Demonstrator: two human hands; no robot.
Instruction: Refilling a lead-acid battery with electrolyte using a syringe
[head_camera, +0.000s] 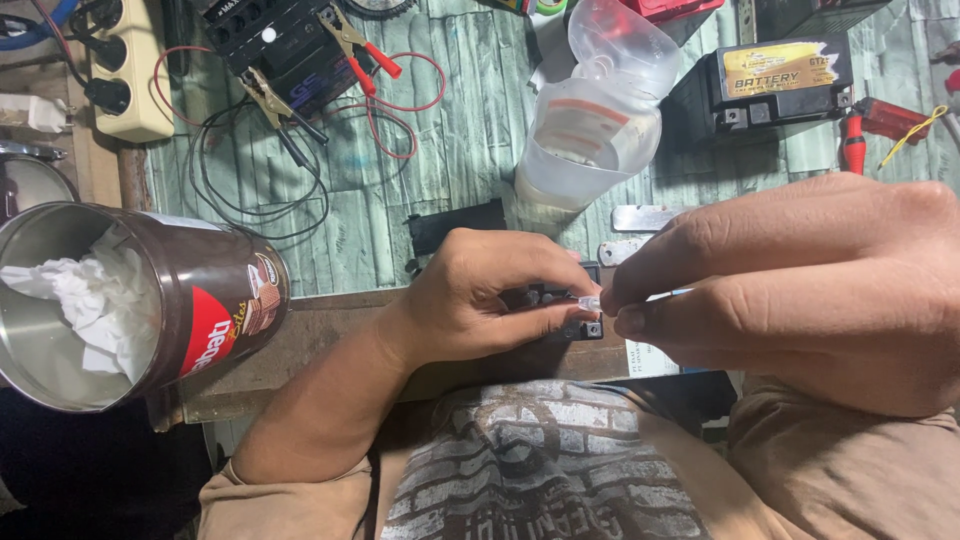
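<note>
A small clear plastic tip is pinched between the fingers of the left hand and right hand, just above a small black battery at the table edge. Fitting appears underway; careful alignment is called for.

At the left of the frame I see a brown cylindrical tin lying tilted, with a red and white label on its side. In the upper right stands a black box-shaped battery carrying a yellow label. Near the lower right, a white paper label peeks out beneath my right hand.
</note>
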